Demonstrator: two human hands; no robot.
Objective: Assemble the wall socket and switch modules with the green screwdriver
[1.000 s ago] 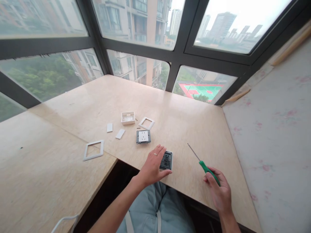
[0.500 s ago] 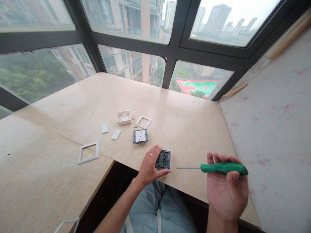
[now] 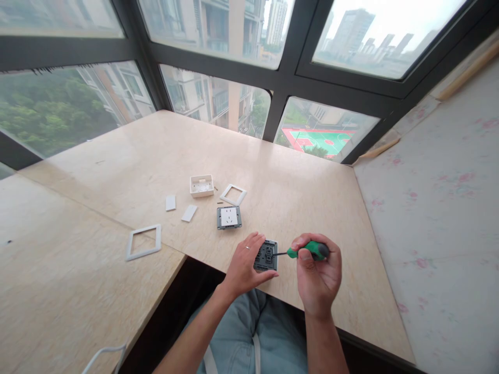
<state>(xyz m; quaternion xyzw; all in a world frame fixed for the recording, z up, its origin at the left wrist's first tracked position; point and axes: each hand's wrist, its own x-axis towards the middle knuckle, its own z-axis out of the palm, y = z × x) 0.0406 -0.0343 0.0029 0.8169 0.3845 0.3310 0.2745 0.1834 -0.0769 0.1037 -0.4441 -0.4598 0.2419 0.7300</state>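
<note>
My left hand [image 3: 245, 262] grips a dark grey switch module [image 3: 268, 255] by its edges, fingers at the far side and thumb at the near side. The module lies on the tabletop near its front edge, with a pale rim along its right side. In my right hand [image 3: 319, 275], the fingers are wrapped round the green and black handle of a screwdriver [image 3: 307, 251]. Its shaft points left, and the tip meets the right part of the module; whether it sits in a screw cannot be made out. A wall socket [image 3: 228, 217] with a white face lies just beyond my left hand.
On the wooden tabletop [image 3: 312, 202] are a white mounting box [image 3: 201, 186], a small white frame [image 3: 233, 194], a larger white frame [image 3: 143, 242], and two white plates [image 3: 189, 213]. Screws lie by the box. A white cable [image 3: 103, 353] hangs at lower left. Windows and a papered wall [image 3: 436, 208] border the table.
My right hand has moved left and turned the screwdriver, bringing its tip from beside the switch module onto it. My left hand keeps its grip. The whole view has shifted slightly.
</note>
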